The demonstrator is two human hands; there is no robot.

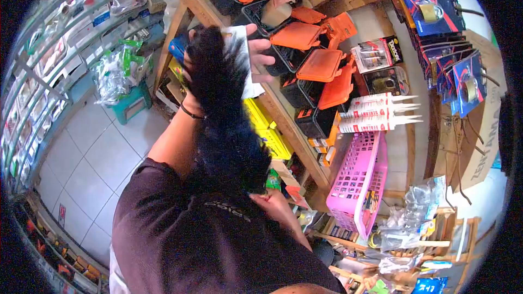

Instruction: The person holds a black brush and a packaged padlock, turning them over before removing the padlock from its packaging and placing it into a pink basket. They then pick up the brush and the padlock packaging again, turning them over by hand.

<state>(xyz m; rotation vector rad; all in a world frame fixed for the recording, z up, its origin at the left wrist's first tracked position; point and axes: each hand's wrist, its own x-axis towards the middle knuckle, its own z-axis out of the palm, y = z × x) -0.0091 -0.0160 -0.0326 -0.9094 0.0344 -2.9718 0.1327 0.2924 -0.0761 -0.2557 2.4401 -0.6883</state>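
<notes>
At the upper centre, my left hand [261, 59], with a dark band at its wrist, holds a white sheet or packet [237, 49]. Its fingertips stick out past the right edge, spread apart. A dark, fuzzy mass [218, 81] covers much of the palm and hangs down in front of my chest; what it is, I cannot tell. Lower down, my right hand [272, 201] is closed at the lower edge of this mass, its grip partly hidden.
Black bins with orange lids [313, 65] line a wooden shelf. Beside them are white-and-red tubes [368, 113] and a pink basket [354, 185]. Packaged padlocks [433, 13] hang at the right. Glass shelving curves along the left, near a green container [132, 106] on the tiled floor.
</notes>
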